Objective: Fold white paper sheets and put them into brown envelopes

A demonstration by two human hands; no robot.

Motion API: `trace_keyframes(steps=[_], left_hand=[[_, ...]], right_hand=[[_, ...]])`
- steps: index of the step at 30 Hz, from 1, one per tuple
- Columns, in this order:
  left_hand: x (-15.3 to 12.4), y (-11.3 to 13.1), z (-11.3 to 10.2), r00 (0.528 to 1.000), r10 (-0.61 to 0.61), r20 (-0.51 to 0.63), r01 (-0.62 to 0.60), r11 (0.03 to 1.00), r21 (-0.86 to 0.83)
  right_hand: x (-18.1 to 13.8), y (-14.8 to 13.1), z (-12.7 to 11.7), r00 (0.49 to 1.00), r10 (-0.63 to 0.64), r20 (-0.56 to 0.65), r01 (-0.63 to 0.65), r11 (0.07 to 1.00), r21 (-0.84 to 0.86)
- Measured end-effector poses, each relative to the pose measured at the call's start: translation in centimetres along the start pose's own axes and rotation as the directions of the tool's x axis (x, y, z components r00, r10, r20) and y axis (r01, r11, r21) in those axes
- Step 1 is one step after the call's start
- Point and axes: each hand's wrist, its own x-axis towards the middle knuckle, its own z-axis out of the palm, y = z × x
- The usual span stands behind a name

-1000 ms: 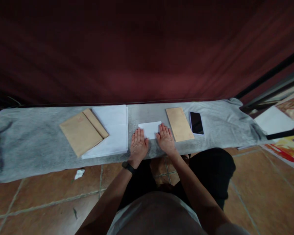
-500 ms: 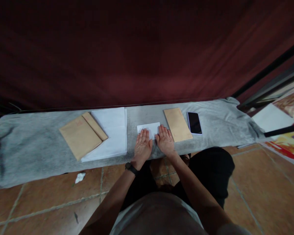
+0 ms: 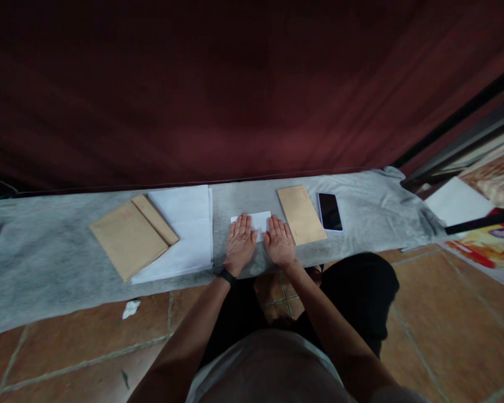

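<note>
A small white piece of paper (image 3: 259, 221), seemingly folded, lies on the grey cloth between my hands. My left hand (image 3: 240, 242) rests flat over its left part, fingers stretched out. On its right end lies my right hand (image 3: 280, 242), also flat with the fingers extended. Part of the paper is hidden under both hands. Just right of my right hand is a brown envelope (image 3: 301, 215), lying flat and tilted. To the left, a stack of white paper sheets (image 3: 193, 224) is partly covered by several brown envelopes (image 3: 130, 238).
A phone (image 3: 330, 211) with a dark screen lies right of the single envelope. Grey cloth (image 3: 46, 252) covers the long narrow surface. Behind it hangs a dark red curtain (image 3: 235, 112). A black metal frame (image 3: 457, 123) stands at right. A crumpled white scrap (image 3: 131, 308) is on the tiled floor.
My left hand has slid slightly left on the paper, so the hands are a little farther apart. The whole view has shifted slightly; the envelopes, sheets and phone stay in place.
</note>
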Motion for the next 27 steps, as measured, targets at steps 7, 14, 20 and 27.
trace_keyframes(steps=[7, 14, 20, 27], left_hand=[[-0.8, -1.3, -0.2, 0.997, -0.042, -0.067, 0.044, 0.999, 0.021], [-0.7, -1.3, -0.3, 0.997, -0.052, -0.051, 0.053, 0.998, 0.014], [-0.8, -1.4, -0.3, 0.997, -0.054, -0.051, 0.055, 0.998, 0.015], [-1.0, -1.3, 0.2, 0.982, -0.128, -0.140, 0.125, 0.992, -0.029]], right_hand=[[0.0, -0.1, -0.1, 1.000, 0.018, -0.007, -0.018, 1.000, 0.017], [2.2, -2.3, -0.2, 0.992, -0.106, 0.071, 0.100, 0.992, 0.079], [2.5, -3.1, 0.6, 0.984, -0.152, 0.094, 0.146, 0.987, 0.065], [1.5, -1.0, 0.4, 0.995, -0.092, 0.041, 0.090, 0.995, 0.030]])
